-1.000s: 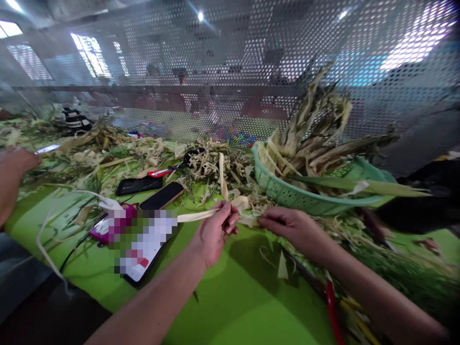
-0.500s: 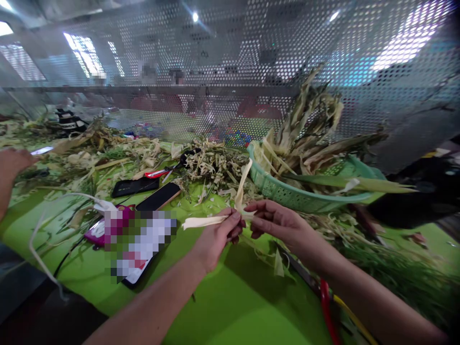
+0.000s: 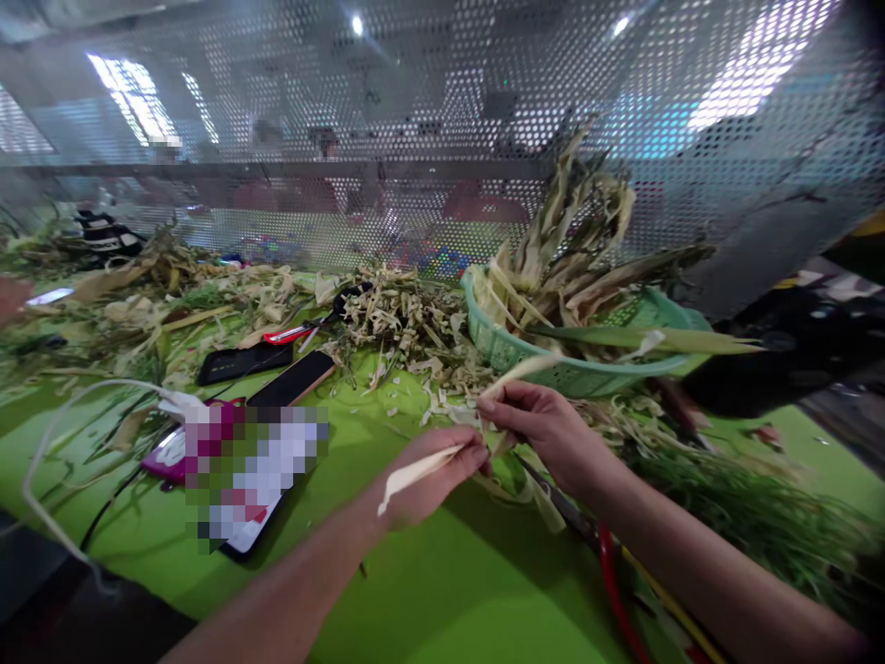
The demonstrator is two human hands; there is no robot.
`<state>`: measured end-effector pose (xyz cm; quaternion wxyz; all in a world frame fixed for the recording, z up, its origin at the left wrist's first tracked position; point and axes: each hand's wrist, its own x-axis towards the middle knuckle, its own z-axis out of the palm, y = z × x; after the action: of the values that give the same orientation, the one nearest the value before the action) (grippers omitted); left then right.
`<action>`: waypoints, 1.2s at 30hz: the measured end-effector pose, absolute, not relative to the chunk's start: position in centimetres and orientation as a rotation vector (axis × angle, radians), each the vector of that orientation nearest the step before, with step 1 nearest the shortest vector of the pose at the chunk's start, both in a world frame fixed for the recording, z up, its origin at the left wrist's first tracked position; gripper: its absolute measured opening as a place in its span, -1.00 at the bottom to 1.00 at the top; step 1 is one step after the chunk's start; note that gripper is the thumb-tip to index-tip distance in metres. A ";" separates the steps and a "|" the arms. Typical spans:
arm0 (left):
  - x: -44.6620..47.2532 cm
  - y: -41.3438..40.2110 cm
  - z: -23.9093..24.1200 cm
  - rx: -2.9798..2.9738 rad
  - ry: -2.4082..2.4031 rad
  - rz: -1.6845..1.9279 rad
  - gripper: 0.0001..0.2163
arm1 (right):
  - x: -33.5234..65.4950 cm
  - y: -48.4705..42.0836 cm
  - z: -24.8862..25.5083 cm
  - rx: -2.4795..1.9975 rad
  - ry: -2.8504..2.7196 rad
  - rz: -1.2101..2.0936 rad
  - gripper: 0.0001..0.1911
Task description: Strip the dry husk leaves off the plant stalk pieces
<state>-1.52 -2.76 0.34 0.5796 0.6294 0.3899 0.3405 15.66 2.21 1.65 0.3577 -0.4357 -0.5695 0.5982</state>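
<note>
Hands met over the green desk [image 3: 442, 590], both pinched on one pale strip of dried husk [image 3: 415, 470]. The left hand [image 3: 432, 475] had its fingers closed on the strip, and the free end of it stuck out to the lower left, past the knuckles. The right hand [image 3: 546, 424] was just beside the left one, a little higher, with thumb and fingers pressed together on the other part of the strip; a second pale piece rose from its fingertips toward the basket. The strip was in the air, slightly above the desk surface, between the two hands.

Behind the hands stood a light green basket [image 3: 525, 355] full of long dried leaves [image 3: 573, 249]. To its left lay a heap of cut husk scraps [image 3: 401, 318], with red-handled scissors [image 3: 304, 327] beside it. Two dark phones [image 3: 290, 378] lay flat near the scraps, and a pink object [image 3: 166, 456] rested close to a blurred patch. Under the right forearm I could see a tool with red and yellow handles [image 3: 612, 581], partly hidden. A perforated metal screen [image 3: 442, 120] closed the far side of the desk.
</note>
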 end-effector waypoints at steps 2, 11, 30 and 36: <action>-1.6 -2.8 0.6 1.544 0.898 0.752 -0.77 | 15.8 2.5 1.5 -1.121 -1.463 1.490 -0.72; -2.0 -3.5 1.9 1.577 0.823 0.834 -0.75 | 16.4 3.3 1.2 -1.171 -1.659 1.305 -0.75; -3.3 -2.2 1.5 0.878 0.590 1.247 -0.83 | 16.8 3.4 1.6 -1.369 -1.875 1.004 -0.69; -3.5 -1.9 1.5 0.783 0.584 1.294 -0.81 | 17.3 3.8 1.5 -1.451 -1.920 0.891 -0.69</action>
<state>-3.46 -1.91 1.48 0.6889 0.3499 0.2610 0.5786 17.31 3.83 1.49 0.2839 -0.5422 -0.7173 0.3329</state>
